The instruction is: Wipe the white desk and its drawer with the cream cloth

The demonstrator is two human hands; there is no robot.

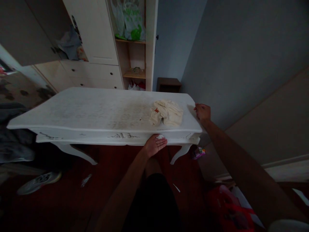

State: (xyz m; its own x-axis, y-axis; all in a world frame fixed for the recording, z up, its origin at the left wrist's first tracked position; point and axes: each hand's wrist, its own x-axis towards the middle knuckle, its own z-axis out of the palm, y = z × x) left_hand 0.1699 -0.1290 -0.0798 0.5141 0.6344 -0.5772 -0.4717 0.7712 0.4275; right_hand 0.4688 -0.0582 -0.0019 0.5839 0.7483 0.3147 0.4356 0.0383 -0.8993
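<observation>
My left hand is at the front of a white table, palm turned up. A small white piece sits between its thumb and fingers, against the drawer front; whether it is a knob or something loose I cannot tell. At the table's right end is my right hand, its fingers curled in by the edge; what they hold, if anything, is hidden. A crumpled cream cloth with a small orange-red mark lies on the tabletop between both hands. Grey smudges mark the middle of the tabletop.
Behind the table stands a white cabinet with its doors open and plastic bags on a shelf. A grey wall rises at the right. On the dark red floor are a shoe, a small purple box and a red bag.
</observation>
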